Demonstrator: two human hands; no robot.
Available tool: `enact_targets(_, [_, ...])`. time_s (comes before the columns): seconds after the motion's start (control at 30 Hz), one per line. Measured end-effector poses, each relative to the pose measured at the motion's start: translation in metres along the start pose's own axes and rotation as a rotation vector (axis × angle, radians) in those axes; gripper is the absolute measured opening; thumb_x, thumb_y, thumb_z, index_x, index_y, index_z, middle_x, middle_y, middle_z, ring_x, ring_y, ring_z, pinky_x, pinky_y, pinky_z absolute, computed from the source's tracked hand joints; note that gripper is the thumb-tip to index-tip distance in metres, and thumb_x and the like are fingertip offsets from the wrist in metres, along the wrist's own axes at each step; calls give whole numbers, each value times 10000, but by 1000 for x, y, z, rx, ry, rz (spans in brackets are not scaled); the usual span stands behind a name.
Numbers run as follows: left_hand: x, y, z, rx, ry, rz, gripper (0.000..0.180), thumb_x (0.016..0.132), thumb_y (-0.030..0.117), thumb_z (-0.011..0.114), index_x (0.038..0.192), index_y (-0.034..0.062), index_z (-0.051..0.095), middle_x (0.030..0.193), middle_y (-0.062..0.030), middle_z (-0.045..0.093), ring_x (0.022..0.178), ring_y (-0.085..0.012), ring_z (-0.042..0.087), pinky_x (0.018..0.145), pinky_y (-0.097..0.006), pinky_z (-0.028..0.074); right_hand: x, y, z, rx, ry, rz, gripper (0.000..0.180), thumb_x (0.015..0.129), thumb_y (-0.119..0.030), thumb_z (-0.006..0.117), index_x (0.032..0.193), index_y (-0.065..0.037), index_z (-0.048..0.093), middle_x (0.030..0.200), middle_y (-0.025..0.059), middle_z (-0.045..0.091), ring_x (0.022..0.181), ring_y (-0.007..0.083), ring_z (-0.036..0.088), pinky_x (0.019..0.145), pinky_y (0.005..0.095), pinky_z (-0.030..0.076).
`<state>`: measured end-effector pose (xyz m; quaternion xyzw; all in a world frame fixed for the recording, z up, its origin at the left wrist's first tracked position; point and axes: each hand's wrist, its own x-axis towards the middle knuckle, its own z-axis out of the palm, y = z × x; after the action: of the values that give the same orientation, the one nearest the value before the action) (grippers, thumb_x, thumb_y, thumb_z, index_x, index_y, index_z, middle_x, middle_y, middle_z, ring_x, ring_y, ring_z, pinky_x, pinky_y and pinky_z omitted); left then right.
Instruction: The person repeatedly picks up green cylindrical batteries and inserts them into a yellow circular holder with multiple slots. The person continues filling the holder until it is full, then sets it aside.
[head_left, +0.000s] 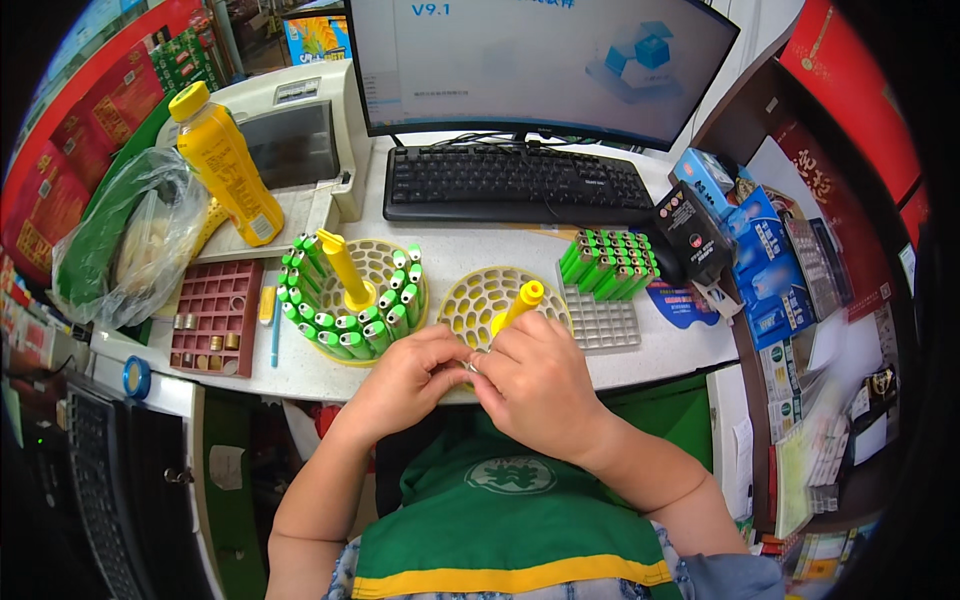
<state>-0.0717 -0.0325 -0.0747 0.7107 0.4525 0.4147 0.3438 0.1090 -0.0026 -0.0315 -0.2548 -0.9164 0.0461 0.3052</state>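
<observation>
Just in front of the desk edge, my left hand and my right hand meet, fingertips pinched together. A small shiny piece shows between them, too small to name. Behind my right hand is a round perforated yellow-rimmed rack with a yellow centre handle, partly hidden by the hand. To its left, a similar round rack with a yellow handle holds many green sticks with metal tops, which look like lighters.
More green lighters stand in a grey grid tray at right. A maroon compartment box holds coins at left, near a yellow bottle and a plastic bag. A keyboard and monitor sit behind; boxes stand right.
</observation>
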Motion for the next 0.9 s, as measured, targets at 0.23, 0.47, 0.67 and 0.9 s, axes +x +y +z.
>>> enact_targets(0.23, [-5,22,-2,161,125,-25,238,752,37,741,974,24,656,826,-82,578,670,-207,559,587,-288,458,-3,10,-11,115,10,28,144,714,-148,736,781,-57,648,770,50,543,802,244,532,703,359,445])
enact_targets(0.47, [30,68,7,157,204,126,203,724,-4,742,913,26,673,751,-49,582,657,-139,535,575,-256,430,-27,87,-65,-58,266,264,118,719,-57,732,820,-53,672,821,83,634,832,278,581,713,380,482])
enact_targets(0.67, [114,89,44,364,-46,175,160,782,110,716,915,28,683,745,-106,602,682,-260,594,605,-344,471,-49,138,-79,-116,203,331,138,716,-67,738,834,-37,673,855,82,621,872,277,573,739,386,485])
enact_targets(0.9, [174,73,87,667,-291,55,197,766,143,708,928,31,693,778,-154,636,774,-329,633,712,-420,502,-46,153,-69,-122,80,270,198,671,-77,754,806,-37,615,860,81,549,896,283,537,772,400,468])
